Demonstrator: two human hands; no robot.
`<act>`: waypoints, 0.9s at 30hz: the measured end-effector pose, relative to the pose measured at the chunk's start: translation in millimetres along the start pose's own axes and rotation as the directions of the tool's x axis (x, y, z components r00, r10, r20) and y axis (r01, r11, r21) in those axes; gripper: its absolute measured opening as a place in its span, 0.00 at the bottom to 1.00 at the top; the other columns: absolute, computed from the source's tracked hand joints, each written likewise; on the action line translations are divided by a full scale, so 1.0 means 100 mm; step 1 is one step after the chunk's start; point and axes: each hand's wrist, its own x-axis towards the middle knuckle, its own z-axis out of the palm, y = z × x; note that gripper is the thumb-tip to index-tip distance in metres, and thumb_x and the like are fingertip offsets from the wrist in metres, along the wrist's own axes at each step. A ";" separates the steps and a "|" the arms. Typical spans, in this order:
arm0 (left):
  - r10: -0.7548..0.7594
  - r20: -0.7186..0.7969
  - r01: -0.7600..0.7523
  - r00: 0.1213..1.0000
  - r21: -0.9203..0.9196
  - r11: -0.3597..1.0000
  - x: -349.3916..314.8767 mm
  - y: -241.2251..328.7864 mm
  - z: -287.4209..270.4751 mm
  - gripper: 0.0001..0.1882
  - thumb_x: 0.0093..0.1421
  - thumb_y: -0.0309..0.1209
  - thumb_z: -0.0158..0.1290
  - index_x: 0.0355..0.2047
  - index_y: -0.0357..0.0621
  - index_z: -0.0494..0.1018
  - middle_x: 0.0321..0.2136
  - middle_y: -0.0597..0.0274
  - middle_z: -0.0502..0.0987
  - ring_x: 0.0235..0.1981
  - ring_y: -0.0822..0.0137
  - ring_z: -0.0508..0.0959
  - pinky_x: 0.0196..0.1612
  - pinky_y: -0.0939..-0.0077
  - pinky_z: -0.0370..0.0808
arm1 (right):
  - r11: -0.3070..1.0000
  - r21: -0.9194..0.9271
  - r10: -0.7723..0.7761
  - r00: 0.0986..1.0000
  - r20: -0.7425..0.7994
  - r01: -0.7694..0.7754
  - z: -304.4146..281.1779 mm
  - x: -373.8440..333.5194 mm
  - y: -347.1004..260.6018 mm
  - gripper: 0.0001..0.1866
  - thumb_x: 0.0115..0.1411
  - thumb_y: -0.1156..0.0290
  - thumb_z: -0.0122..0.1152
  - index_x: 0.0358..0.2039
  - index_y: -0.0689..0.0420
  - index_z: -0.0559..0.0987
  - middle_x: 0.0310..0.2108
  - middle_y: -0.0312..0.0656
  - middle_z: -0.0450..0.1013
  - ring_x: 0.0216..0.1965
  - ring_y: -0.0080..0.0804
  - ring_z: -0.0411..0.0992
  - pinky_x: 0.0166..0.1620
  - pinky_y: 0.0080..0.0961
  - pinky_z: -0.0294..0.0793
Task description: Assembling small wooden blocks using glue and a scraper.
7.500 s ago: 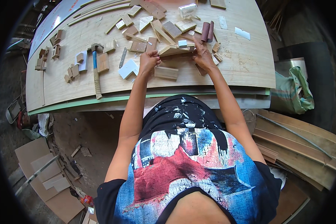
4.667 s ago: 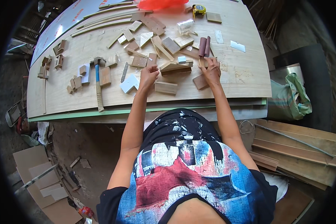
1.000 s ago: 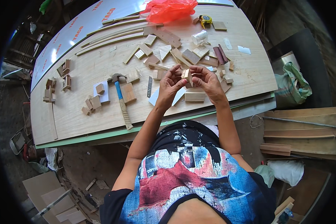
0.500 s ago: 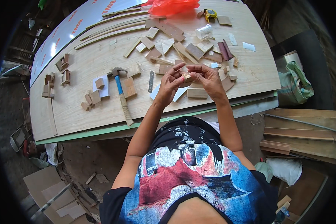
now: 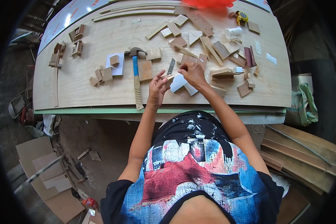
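Observation:
Over the near part of the plywood table, my left hand (image 5: 157, 90) holds a small wooden block (image 5: 169, 80) between thumb and fingers. My right hand (image 5: 193, 75) is to the right, apart from it, with fingertips pinched together. What they pinch, if anything, is hidden. Below and between the hands lie white paper pieces (image 5: 178, 83). A flat grey metal strip (image 5: 171, 66) rests just beyond the block. Left of my left hand are a flat wooden piece (image 5: 145, 71) and a claw hammer (image 5: 137, 76) with a blue and tan handle.
Wood offcuts (image 5: 221, 49) crowd the table's right half, near a clear plastic container (image 5: 233, 33) and a yellow tape measure (image 5: 242, 16). Small wooden assemblies (image 5: 77, 48) stand at left. Long strips (image 5: 138, 12) and a red plastic bag (image 5: 207, 3) lie at the back.
Both hands were together on the small block; now they are apart. The left hand keeps the block, and the right has let go and moved aside. The whole view has shifted.

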 end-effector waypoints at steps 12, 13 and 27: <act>0.048 -0.213 -0.002 0.976 0.213 0.977 0.16 -0.06 -0.22 0.20 0.49 0.35 0.51 0.42 0.37 0.67 0.31 0.67 0.72 0.28 0.80 0.69 0.27 0.88 0.63 | 0.965 0.138 0.216 0.975 0.054 -0.222 0.49 0.35 0.21 0.07 0.40 0.71 0.59 0.23 0.58 0.77 0.23 0.48 0.73 0.28 0.40 0.72 0.35 0.30 0.70; 0.043 -0.216 0.003 0.975 0.210 0.978 0.18 -0.06 -0.22 0.20 0.49 0.35 0.51 0.42 0.37 0.67 0.31 0.67 0.72 0.28 0.80 0.69 0.27 0.88 0.63 | 0.985 0.060 0.164 0.986 0.020 -0.164 0.48 0.34 0.20 0.07 0.40 0.71 0.60 0.23 0.58 0.77 0.24 0.48 0.72 0.29 0.41 0.72 0.35 0.30 0.69; 0.029 -0.277 0.051 0.960 0.279 0.959 0.17 -0.13 -0.18 0.22 0.48 0.37 0.51 0.41 0.36 0.68 0.30 0.66 0.73 0.29 0.78 0.71 0.28 0.85 0.63 | 0.962 -0.250 -0.149 0.979 -0.139 0.111 0.56 0.35 0.11 0.14 0.39 0.72 0.62 0.26 0.63 0.69 0.28 0.52 0.67 0.31 0.48 0.68 0.33 0.36 0.68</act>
